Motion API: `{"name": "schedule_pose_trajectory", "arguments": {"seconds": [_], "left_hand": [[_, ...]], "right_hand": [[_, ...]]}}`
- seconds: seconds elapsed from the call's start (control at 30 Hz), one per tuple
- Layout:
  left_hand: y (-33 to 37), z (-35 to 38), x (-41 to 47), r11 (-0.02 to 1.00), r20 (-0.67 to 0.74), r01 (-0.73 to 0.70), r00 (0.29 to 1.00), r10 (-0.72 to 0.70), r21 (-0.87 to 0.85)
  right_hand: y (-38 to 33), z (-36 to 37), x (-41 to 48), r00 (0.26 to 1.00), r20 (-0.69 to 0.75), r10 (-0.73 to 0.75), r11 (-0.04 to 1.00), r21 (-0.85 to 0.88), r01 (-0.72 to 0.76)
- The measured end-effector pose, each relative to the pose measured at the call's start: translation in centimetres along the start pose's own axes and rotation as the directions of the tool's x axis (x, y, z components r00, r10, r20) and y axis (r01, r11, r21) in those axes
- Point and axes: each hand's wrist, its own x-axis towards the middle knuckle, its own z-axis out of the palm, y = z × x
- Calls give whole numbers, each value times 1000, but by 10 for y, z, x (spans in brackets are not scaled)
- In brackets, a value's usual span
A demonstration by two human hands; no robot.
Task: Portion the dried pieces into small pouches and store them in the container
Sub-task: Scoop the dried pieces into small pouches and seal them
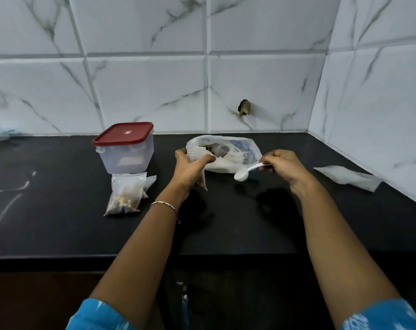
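Red lid [123, 134], white spoon [243, 173], black counter [59, 222]

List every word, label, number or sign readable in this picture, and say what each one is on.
No text here can be read.
Red lid of the container: a small pale sticker, too blurred to read.
Container wall: a pale patch shows through, with no lettering discernible.
Large bag: blue marks show through the plastic, not legible.
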Motion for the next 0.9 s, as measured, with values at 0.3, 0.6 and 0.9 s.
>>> {"name": "schedule_pose_trajectory", "arguments": {"seconds": [0.3,0.6,0.9], "left_hand": [[2,-2,-11,997,62,73,996,-71,-21],[1,-1,-1,920,76,191,982,-175,-342],[-1,0,5,955,33,-4,999,14,-296]], "right_hand": [[5,9,4,986,-165,-12,973,224,49],[28,24,29,970,-241,-38,973,-232,-20],[16,35,27,855,-269,-443,781,-584,221]]}}
